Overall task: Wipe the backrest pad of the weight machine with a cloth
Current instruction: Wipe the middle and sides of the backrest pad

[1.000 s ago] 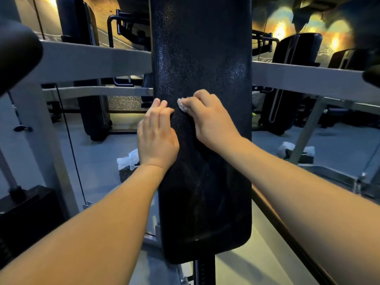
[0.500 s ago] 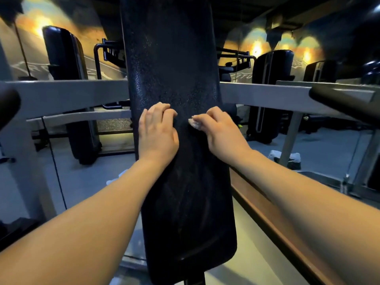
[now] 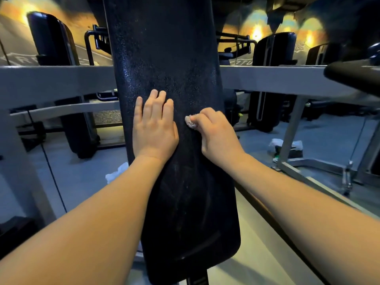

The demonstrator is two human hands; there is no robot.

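We see the black backrest pad [image 3: 164,58] of the weight machine standing upright and filling the middle of the view, its grained surface speckled with fine droplets above the hands and streaked lower down. The left hand [image 3: 154,128] lies flat on the pad's left half, palm down, fingers straight and close together, pointing up. The right hand [image 3: 216,134] sits just beside it on the pad's right half, fingers curled, pinching a small bunched pale cloth [image 3: 190,122] between thumb and fingertips. The cloth pokes out at the knuckle end and touches the pad's surface, close to the left hand's index finger without meeting it. Both bare forearms reach in from the bottom corners.

Behind the pad a grey frame crossbar [image 3: 57,81] runs level across both sides, with a thinner grey bar [image 3: 65,109] beneath it on the left. A thin black cable [image 3: 51,167] hangs down at the left. A black padded arm [image 3: 349,75] juts in from the right edge. On the grey floor [image 3: 82,182] a crumpled white rag [image 3: 117,173] shows beside the left forearm, and another white bundle [image 3: 285,144] lies near the frame's right leg. Further black machines [image 3: 53,38] stand in front of a wall lit orange.
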